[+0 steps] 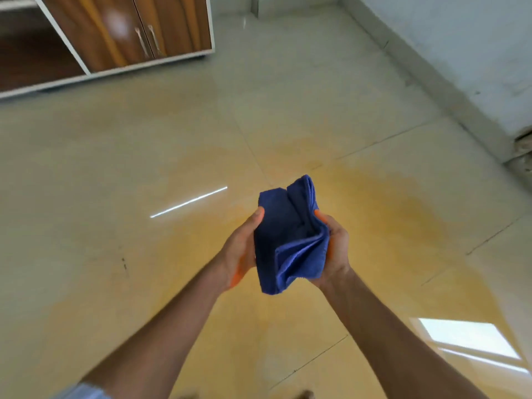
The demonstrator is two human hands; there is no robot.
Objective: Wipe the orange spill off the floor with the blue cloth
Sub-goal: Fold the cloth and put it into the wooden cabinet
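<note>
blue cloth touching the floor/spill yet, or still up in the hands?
Apart. The head view shows the blue cloth bunched between the left hand and right hand, held in the air above the orange spill; none of it reaches the floor.

No legible text is showing anywhere in this view.

Neither the blue cloth (pixel 290 237), nor the tiled floor (pixel 115 168), nor the wooden cabinet doors (pixel 129 30), nor the pale wall (pixel 460 38) is carrying any readable lettering, label, brand mark, number or sign.
</note>
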